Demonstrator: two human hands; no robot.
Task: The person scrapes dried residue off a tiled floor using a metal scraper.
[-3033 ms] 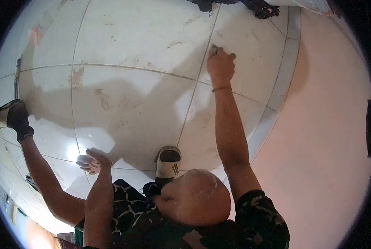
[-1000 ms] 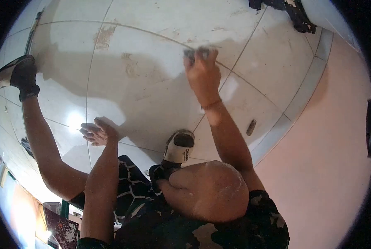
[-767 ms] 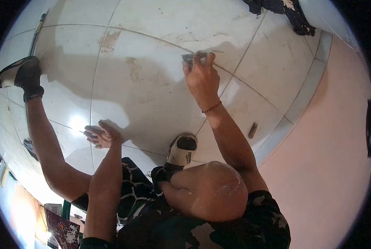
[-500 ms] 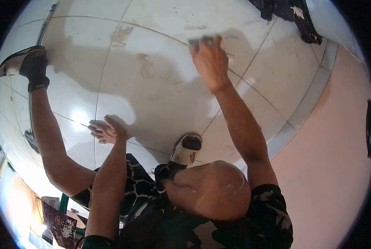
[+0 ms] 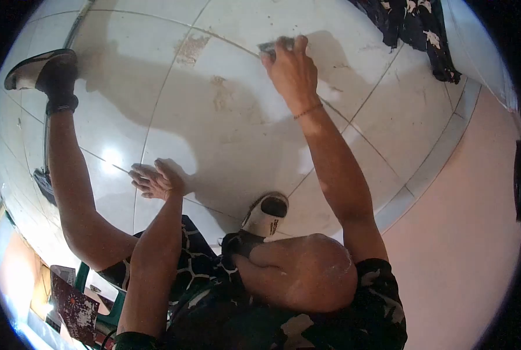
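My right hand point(image 5: 293, 70) is pressed to the tiled floor point(image 5: 237, 153) in the upper middle of the view. Its fingers are closed over a flat dark grey scrubbing pad point(image 5: 267, 46), of which only one edge shows; the exact kind is hard to make out. Brown smears point(image 5: 219, 92) mark the tiles to the left of this hand. My left hand point(image 5: 158, 179) hovers or rests near the floor at lower left, its fingers spread with nothing in them.
Dark patterned cloth point(image 5: 426, 35) hangs at the upper right beside a pale surface. A pink wall point(image 5: 447, 233) with a grey tile skirting borders the right side. A metal pole point(image 5: 76, 24) lies at left, near my outstretched shoe point(image 5: 41, 71). My other shoe point(image 5: 266, 214) is planted below centre.
The view has shifted a little, so the floor marks and cloth appear lower and further right. My right hand has slid slightly over the tiles with the pad. The left hand stays spread.
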